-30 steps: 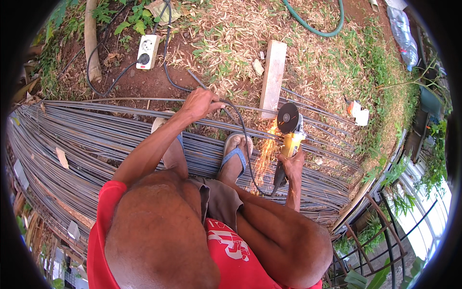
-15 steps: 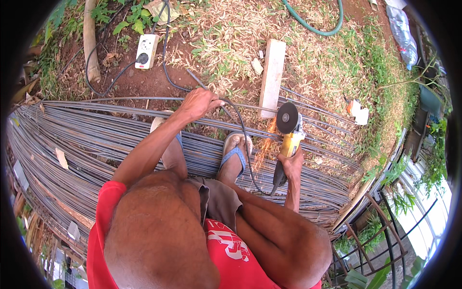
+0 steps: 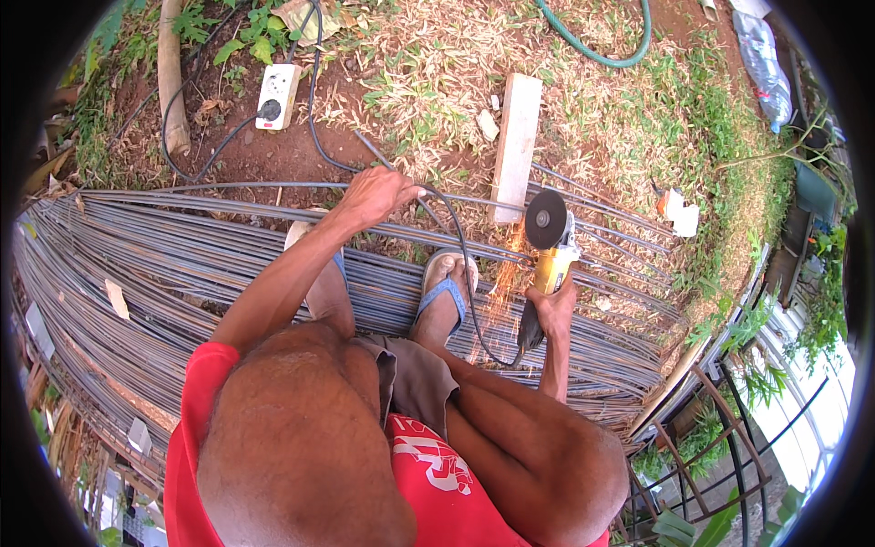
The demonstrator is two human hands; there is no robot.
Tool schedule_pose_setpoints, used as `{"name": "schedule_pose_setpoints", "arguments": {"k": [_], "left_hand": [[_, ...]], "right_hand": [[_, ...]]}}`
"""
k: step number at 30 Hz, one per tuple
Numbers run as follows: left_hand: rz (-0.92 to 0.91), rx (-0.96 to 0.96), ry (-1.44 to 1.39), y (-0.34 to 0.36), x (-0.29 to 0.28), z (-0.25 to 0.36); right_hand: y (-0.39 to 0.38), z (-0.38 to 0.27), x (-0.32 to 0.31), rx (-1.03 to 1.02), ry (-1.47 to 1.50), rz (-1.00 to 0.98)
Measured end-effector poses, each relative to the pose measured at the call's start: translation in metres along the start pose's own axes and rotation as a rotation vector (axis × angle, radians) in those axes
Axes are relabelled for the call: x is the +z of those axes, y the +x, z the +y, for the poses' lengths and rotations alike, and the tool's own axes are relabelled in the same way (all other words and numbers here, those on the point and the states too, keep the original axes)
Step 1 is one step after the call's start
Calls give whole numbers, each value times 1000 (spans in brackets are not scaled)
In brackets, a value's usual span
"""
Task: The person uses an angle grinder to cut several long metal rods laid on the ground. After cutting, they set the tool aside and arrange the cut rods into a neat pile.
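Observation:
My left hand [image 3: 375, 196] is closed on a thin steel rod [image 3: 465, 199], with a black cord [image 3: 460, 237] passing just beside it. My right hand [image 3: 554, 306] grips a yellow-and-black angle grinder [image 3: 551, 269]. Its dark disc [image 3: 544, 220] meets the rod near the lower end of a pale wooden plank [image 3: 516, 137], and orange sparks [image 3: 501, 290] stream downward. A wide bundle of long steel rods [image 3: 146, 273] lies beneath both arms. My feet, in blue-strapped flip-flops [image 3: 445, 294], are among the rods.
A white socket strip [image 3: 275, 88] with a plug and cables sits upper left, beside a wooden pole [image 3: 170, 82]. A green hose [image 3: 606, 59] lies at the top, a plastic-wrapped bundle [image 3: 761, 73] upper right. Metal bar framework [image 3: 720, 438] stands lower right.
The grinder's disc has shifted very slightly upward. The spark stream looks thinner than one second ago. My left hand stays in almost the same place.

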State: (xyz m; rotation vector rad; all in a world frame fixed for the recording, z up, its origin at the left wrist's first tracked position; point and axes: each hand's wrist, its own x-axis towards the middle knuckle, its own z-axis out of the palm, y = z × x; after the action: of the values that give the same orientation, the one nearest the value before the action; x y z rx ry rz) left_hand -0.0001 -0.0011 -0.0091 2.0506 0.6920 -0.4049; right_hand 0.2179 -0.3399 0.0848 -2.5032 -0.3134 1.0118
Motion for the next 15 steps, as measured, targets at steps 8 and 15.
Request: {"name": "schedule_pose_setpoints", "arguments": {"k": [8, 15], "left_hand": [[-17, -13, 38, 1, 0, -1], [-8, -9, 43, 2, 4, -3]], "right_hand": [[6, 0, 3, -57, -25, 47], [5, 2, 4, -69, 49, 37]]}}
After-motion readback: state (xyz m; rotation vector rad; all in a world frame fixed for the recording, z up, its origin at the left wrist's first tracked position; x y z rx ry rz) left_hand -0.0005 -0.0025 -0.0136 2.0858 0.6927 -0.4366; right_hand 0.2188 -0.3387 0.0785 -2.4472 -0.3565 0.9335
